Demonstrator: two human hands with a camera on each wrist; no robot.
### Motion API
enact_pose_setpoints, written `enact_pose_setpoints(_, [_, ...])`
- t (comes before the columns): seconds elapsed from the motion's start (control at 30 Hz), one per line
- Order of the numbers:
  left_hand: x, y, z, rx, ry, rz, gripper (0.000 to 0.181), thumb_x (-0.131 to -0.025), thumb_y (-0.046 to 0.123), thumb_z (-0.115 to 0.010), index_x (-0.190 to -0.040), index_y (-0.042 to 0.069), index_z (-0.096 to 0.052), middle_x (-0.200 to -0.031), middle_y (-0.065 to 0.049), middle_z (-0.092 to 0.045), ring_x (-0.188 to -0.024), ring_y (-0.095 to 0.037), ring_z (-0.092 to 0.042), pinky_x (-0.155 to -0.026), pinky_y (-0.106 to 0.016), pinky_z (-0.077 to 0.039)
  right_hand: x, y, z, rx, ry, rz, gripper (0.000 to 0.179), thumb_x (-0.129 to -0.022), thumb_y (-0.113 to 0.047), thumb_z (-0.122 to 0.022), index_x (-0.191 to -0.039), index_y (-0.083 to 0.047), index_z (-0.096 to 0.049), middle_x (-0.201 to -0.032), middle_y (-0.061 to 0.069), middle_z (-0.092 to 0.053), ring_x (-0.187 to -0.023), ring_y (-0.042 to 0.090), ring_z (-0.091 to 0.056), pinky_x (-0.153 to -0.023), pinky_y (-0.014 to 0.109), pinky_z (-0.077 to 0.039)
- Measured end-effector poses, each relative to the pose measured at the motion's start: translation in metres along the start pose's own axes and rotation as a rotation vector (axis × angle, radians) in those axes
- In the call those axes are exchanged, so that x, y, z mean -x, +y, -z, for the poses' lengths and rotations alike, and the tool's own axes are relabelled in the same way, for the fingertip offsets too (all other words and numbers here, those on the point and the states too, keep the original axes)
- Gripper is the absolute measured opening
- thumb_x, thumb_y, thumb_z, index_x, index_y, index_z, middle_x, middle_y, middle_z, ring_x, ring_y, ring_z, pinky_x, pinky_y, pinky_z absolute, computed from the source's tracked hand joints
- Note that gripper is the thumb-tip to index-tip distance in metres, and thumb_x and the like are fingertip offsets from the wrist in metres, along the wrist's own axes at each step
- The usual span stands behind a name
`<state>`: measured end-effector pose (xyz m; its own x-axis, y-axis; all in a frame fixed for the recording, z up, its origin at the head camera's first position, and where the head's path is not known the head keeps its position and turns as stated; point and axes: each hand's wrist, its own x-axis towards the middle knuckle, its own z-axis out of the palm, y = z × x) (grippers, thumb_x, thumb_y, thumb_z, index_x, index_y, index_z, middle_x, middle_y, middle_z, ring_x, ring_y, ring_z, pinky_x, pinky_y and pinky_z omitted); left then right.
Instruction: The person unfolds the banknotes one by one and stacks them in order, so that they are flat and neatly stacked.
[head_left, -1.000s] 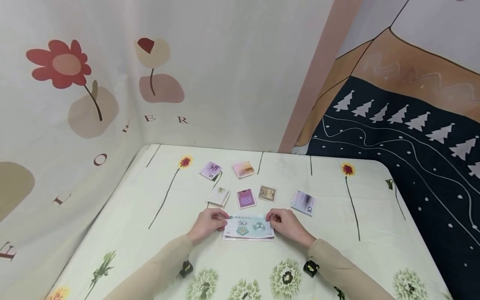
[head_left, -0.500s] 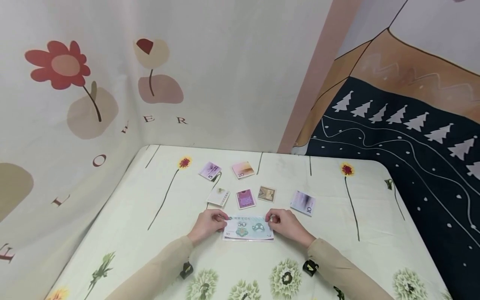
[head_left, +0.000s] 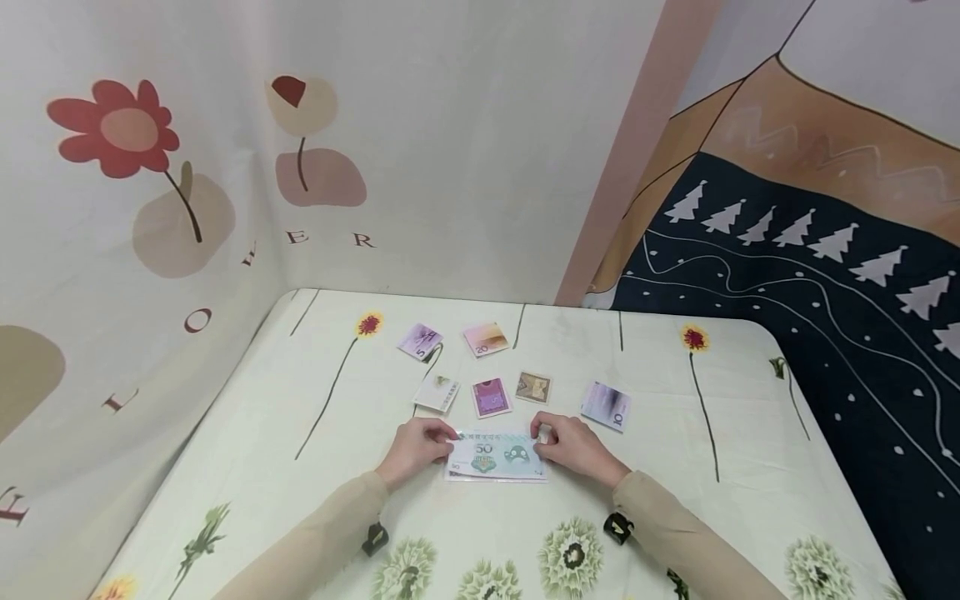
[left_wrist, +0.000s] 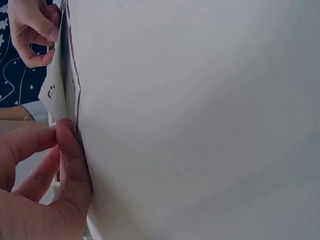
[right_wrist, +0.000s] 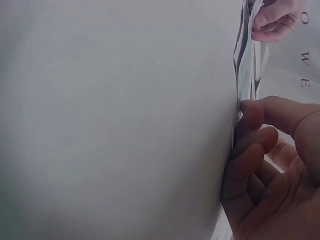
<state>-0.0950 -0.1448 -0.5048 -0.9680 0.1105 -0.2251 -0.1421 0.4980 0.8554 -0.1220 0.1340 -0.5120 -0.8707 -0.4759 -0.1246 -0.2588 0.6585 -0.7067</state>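
A pale green-blue play banknote [head_left: 495, 454] marked 50 lies near the middle of the table, over another sheet whose edge shows below it. At its left end my left hand [head_left: 415, 450] pinches the upper corner between thumb and fingers. My right hand [head_left: 577, 447] pinches the opposite upper corner. In the left wrist view the banknote [left_wrist: 59, 95] stands slightly raised from a sheet under it, with the left fingers [left_wrist: 72, 155] at its near edge. The right wrist view shows the right fingers [right_wrist: 252, 117] at the other edge; what lies between their tips is partly hidden.
Beyond the hands lie several folded notes: a purple 5 [head_left: 421, 342], an orange 20 [head_left: 486, 340], a whitish one [head_left: 437, 392], a magenta one [head_left: 491, 398], a brown one [head_left: 534, 387] and a violet 10 [head_left: 606, 406]. A flower-print cloth [head_left: 300, 517] covers the table.
My right hand's fingers have shifted slightly at the banknote's upper right corner. The left hand keeps its hold, and the folded notes stay where they were.
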Motion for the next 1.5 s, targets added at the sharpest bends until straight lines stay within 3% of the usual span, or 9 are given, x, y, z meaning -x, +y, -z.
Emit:
enact_pose_setpoints(0.43, [-0.001, -0.003, -0.001, -0.014, 0.027, 0.024, 0.015, -0.078, -0.008, -0.07, -0.089, 0.001, -0.072, -0.07, -0.002, -0.06, -0.06, -0.013, -0.058, -0.058, -0.027, -0.055, 0.0, -0.002, 0.0, 0.011, -0.001, 0.016, 0.014, -0.086, -0.011, -0.071, -0.092, -0.018, -0.061, -0.056, -0.008, -0.048, -0.048, 0.005, -0.04, -0.047, 0.022, -0.031])
enact_pose_setpoints(0.9, [-0.002, -0.005, 0.001, 0.016, -0.002, 0.027, 0.015, -0.079, -0.007, -0.069, -0.092, 0.0, -0.071, -0.071, -0.004, -0.059, -0.06, -0.013, -0.059, -0.057, -0.026, -0.055, -0.002, 0.0, 0.001, -0.012, 0.0, 0.019, 0.014, -0.085, -0.01, -0.071, -0.092, -0.018, -0.062, -0.055, -0.009, -0.049, -0.047, 0.005, -0.04, -0.046, 0.021, -0.031])
enact_pose_setpoints(1.13, [-0.002, -0.003, 0.001, 0.02, 0.002, 0.05, 0.013, -0.079, -0.008, -0.069, -0.089, 0.0, -0.072, -0.071, -0.003, -0.059, -0.061, -0.013, -0.058, -0.058, -0.028, -0.055, -0.003, 0.001, 0.001, -0.054, -0.009, 0.008, 0.013, -0.084, -0.009, -0.07, -0.091, -0.016, -0.063, -0.056, -0.008, -0.05, -0.048, 0.006, -0.041, -0.047, 0.021, -0.033])
enact_pose_setpoints(1.33, [0.001, -0.003, 0.004, 0.042, -0.036, 0.029, 0.009, -0.081, -0.005, -0.069, -0.088, 0.0, -0.072, -0.075, -0.005, -0.065, -0.063, -0.014, -0.06, -0.059, -0.028, -0.055, -0.004, 0.001, 0.008, -0.133, -0.041, -0.009, 0.006, -0.087, -0.01, -0.067, -0.092, -0.012, -0.065, -0.06, -0.005, -0.054, -0.051, 0.007, -0.044, -0.048, 0.021, -0.036])
enact_pose_setpoints(1.5, [0.001, 0.0, 0.011, 0.09, -0.045, 0.003, 0.009, -0.085, -0.003, -0.066, -0.092, -0.001, -0.071, -0.08, -0.008, -0.067, -0.065, -0.017, -0.062, -0.059, -0.029, -0.054, -0.007, 0.0, 0.017, -0.197, 0.011, -0.013, 0.006, -0.089, -0.008, -0.062, -0.093, -0.006, -0.066, -0.062, 0.0, -0.058, -0.052, 0.01, -0.046, -0.049, 0.022, -0.037])
